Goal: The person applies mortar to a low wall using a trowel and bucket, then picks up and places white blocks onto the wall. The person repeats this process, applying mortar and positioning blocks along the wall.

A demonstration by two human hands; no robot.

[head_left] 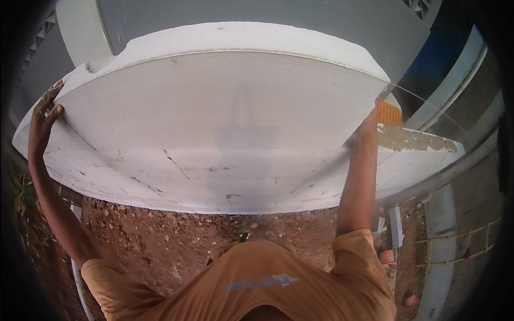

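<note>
A big white block (pixel 235 91) with a rough texture sits on a lower white block wall (pixel 230 176) that has brown scuffs. At the block's left end, my left hand (pixel 46 109) grips the edge with fingers bent over it and thumb on the front face. My right arm reaches to the block's right end, where my right hand (pixel 369 125) touches it, its fingers mostly hidden behind the edge. A thin pale line (pixel 428 101) runs from the top right corner out to the right.
Behind are a grey wall (pixel 257 13), a white pillar (pixel 80 29) and an orange ribbed piece (pixel 391 114). Reddish rubble soil (pixel 128 227) lies below. To the right are a small pale block (pixel 395 227), a red brick (pixel 386 257), a metal bar frame (pixel 455 246) and concrete edging.
</note>
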